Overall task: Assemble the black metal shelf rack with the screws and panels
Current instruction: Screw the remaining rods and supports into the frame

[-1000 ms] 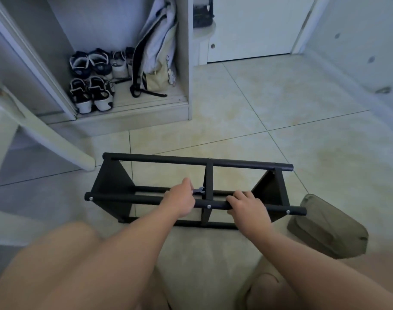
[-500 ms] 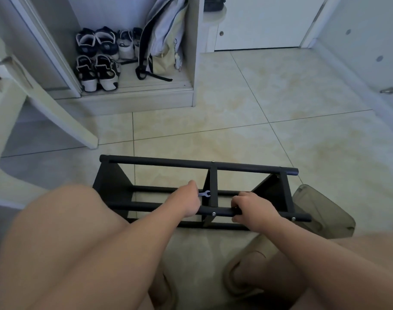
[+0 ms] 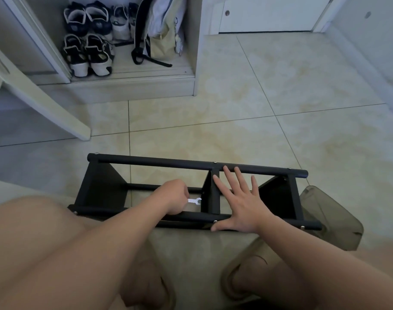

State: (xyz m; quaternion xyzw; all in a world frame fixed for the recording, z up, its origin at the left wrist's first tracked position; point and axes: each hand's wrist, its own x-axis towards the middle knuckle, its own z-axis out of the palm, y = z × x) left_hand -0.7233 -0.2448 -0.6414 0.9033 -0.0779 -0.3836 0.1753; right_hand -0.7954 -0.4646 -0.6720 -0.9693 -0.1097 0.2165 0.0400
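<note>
Left hand [image 3: 174, 196] is gripping the small wrench [image 3: 195, 200] while the right hand [image 3: 240, 202], fingers spread flat, is bracing the rack [image 3: 197, 163] — short, square turns needed.

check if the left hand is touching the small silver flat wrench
Touching. The head view shows the left hand curled round one end of the small silver flat wrench, whose open end sticks out toward the middle panel of the black metal shelf rack.
</note>
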